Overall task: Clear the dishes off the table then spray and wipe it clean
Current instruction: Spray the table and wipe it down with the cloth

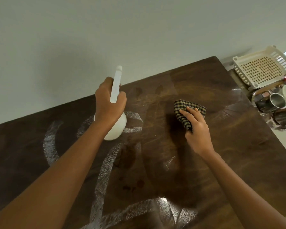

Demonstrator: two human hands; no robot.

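We are at the wiping step: our left hand (108, 103) grips the spray bottle (114, 129), our right hand (196, 128) presses the checked cloth (185, 107) with fingers together on the table (238, 146), and next we must probably sweep toward the white streaks (104, 171).

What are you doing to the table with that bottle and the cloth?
A person is cleaning the dark wooden table. The left hand holds a white spray bottle, and the right hand presses a checked cloth flat on the tabletop. White smears and a few dark spots still show nearer the person. Metal cups and a plastic rack sit off to the right, beyond the table's edge.
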